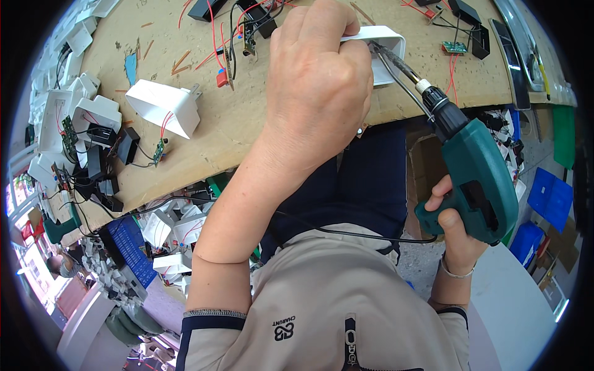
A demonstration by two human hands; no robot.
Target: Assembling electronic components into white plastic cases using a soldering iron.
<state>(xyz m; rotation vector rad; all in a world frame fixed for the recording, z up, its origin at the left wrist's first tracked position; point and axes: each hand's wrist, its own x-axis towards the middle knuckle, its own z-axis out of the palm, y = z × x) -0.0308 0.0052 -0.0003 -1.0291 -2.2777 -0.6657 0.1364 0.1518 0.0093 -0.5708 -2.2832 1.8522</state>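
My left hand (318, 83) is closed on a white plastic housing (396, 43) at the table's near edge, its open side turned toward me. My right hand (456, 229) grips a green soldering gun (482, 167) by its handle. The metal tip of the gun, with a thin tube beside it, reaches into the mouth of the housing. What the tip touches inside is hidden, and so are most of my left fingertips. Another white housing (164, 105) lies on its side to the left, with red wires leading from it to a small green circuit board (159, 151).
White housings, black cases (96, 161) and boards are heaped at the table's left edge. Black cases and wired boards (455, 47) lie along the far side. A second green-handled tool (62, 226) rests at the left edge. The gun's black cord (371, 238) crosses my lap.
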